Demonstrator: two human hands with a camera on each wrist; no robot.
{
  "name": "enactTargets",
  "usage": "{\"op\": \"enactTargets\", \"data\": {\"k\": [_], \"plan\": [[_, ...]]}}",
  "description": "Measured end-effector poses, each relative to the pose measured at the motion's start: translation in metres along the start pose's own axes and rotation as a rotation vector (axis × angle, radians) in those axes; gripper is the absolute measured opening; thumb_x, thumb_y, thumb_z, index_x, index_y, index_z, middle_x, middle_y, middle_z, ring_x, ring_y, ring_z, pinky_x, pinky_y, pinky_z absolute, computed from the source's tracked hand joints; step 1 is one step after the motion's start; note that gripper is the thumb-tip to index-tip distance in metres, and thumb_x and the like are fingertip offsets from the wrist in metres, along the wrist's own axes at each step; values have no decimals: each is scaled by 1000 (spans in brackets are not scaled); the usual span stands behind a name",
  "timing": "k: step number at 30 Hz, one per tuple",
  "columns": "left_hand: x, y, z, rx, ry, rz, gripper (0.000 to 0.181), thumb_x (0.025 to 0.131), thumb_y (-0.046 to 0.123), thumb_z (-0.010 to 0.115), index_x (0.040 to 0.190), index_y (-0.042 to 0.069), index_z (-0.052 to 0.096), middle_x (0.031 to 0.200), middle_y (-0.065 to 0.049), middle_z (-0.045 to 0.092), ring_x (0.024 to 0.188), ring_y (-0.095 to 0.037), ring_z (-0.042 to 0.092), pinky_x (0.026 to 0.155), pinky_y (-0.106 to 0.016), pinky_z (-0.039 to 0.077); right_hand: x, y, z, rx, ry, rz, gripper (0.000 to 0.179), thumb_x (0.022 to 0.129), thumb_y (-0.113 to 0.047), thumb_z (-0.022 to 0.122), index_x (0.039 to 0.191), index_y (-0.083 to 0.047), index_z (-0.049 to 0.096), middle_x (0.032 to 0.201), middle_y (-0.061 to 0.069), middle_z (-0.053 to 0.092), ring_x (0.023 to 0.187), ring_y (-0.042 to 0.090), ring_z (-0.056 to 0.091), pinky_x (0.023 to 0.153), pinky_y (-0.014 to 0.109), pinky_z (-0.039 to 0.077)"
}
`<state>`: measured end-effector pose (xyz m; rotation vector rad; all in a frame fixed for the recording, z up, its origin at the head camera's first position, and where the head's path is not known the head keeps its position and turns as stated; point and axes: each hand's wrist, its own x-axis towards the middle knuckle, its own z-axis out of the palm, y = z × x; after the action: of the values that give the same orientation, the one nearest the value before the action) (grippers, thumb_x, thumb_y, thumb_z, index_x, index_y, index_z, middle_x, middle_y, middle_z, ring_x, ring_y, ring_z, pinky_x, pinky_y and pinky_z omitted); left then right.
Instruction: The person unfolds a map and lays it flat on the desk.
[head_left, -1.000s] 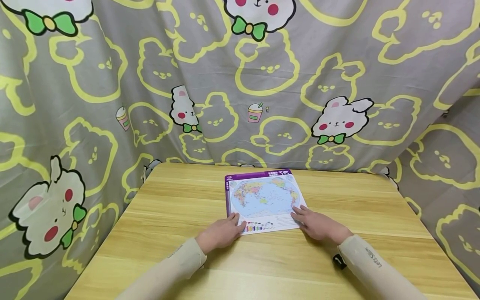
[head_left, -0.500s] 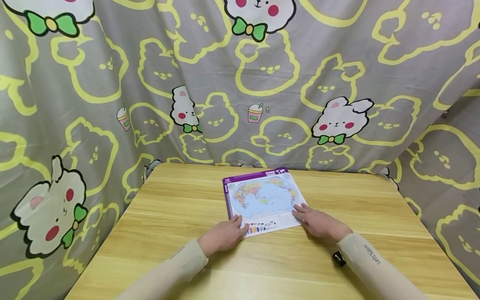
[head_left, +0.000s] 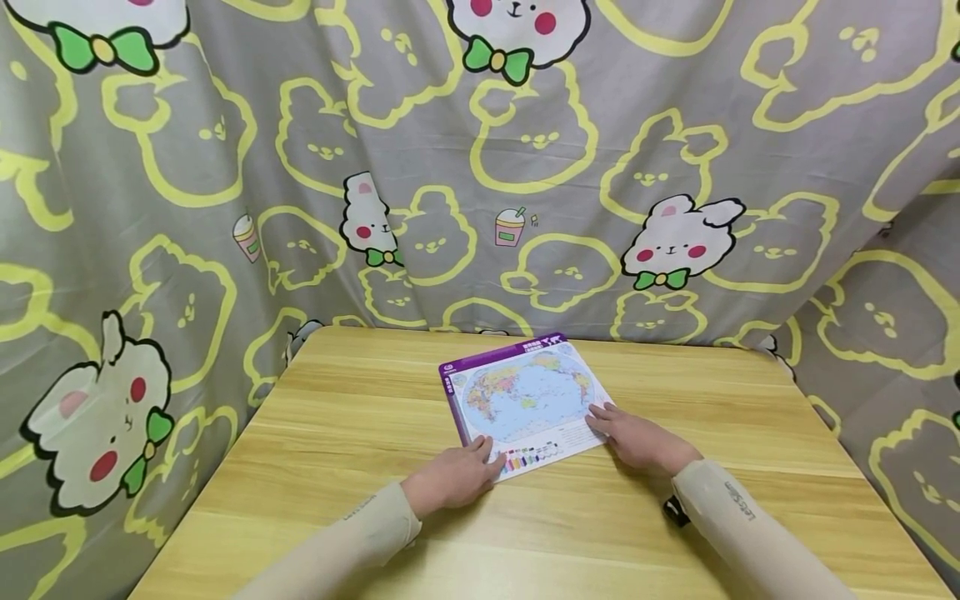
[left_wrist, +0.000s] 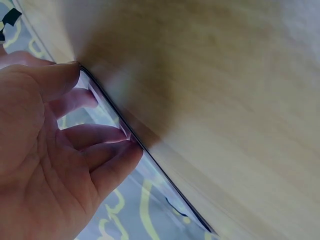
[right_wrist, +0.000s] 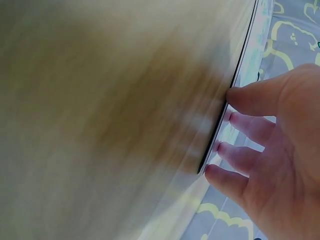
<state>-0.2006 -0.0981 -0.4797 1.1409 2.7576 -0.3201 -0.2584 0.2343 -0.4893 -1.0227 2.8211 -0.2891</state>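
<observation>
A flat world map board (head_left: 528, 404) with a purple top border lies tilted anticlockwise on the wooden table. At its near-left corner, my left hand (head_left: 455, 475) holds the edge. My right hand (head_left: 648, 440) holds the near-right corner, fingertips over the printed surface. Seen from the left wrist, the thumb meets the board's dark thin edge (left_wrist: 117, 110) while the other fingers bend onto its glossy face. The right wrist view shows a similar hold, thumb at the edge (right_wrist: 218, 122) and fingertips on the face. Both hands cover small parts of the corners.
The light wooden table (head_left: 330, 400) stretches around the board on all sides. A grey curtain (head_left: 442, 150) with yellow outlines and white rabbits hangs behind and along the sides. Something small and black (head_left: 675, 510) sits under the right wrist.
The map board has turned anticlockwise on the table. Its near-left corner came toward me and rightward, with my left hand on it; my right hand stayed nearly in place.
</observation>
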Motion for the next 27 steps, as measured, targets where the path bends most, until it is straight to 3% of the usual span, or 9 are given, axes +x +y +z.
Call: {"op": "enactTargets", "data": {"k": [20, 27], "plan": [[0, 9, -4, 16, 7, 35, 47, 100, 36, 46, 144, 20, 43, 145, -15, 40, 132, -28, 39, 99, -38, 43, 4, 3, -3, -12, 18, -29, 41, 93, 4, 42, 133, 6, 50, 139, 28, 41, 126, 50, 36, 102, 58, 32], [2, 14, -4, 23, 14, 57, 47, 99, 38, 47, 143, 20, 44, 144, -16, 40, 132, -28, 39, 99, -37, 43, 5, 7, -4, -5, 4, 7, 42, 94, 4, 40, 134, 4, 49, 142, 25, 39, 128, 48, 34, 103, 57, 30]]}}
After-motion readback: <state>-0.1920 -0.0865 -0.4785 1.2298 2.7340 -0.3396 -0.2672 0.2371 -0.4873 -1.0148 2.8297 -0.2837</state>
